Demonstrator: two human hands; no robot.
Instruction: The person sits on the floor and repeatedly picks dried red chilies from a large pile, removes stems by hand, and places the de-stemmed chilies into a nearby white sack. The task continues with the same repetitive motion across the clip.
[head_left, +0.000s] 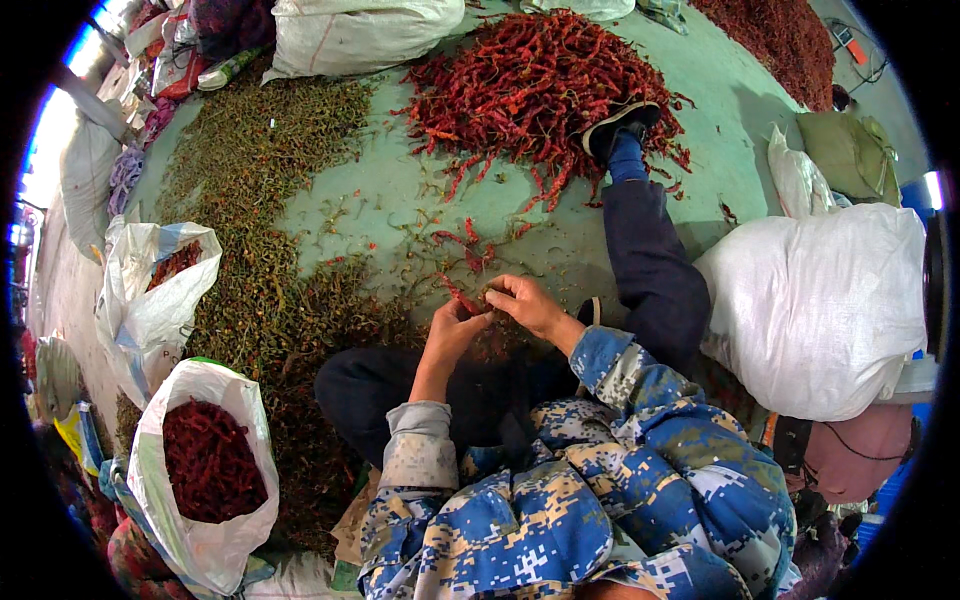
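Between my fingers is a dried red chili pepper (459, 295), pointing up and to the left. My left hand (453, 330) grips its body, thumb laid across toward the right. At the pepper's other end, my right hand (529, 306) pinches with thumb and forefinger; a stem there is mostly hidden by the fingers. Just beyond my hands a few loose red peppers (472, 251) lie on the green floor (337, 195) among scattered stems. Farther out, by my outstretched foot, rises a large heap of dried red chili peppers (540, 90).
A thick layer of removed stems (255, 277) covers the floor at left. Beside it stand an open white sack of red peppers (262, 450) and another open woven sack (127, 300). At right is a bulging white sack (817, 307). A second red heap (772, 45) lies at the far right.
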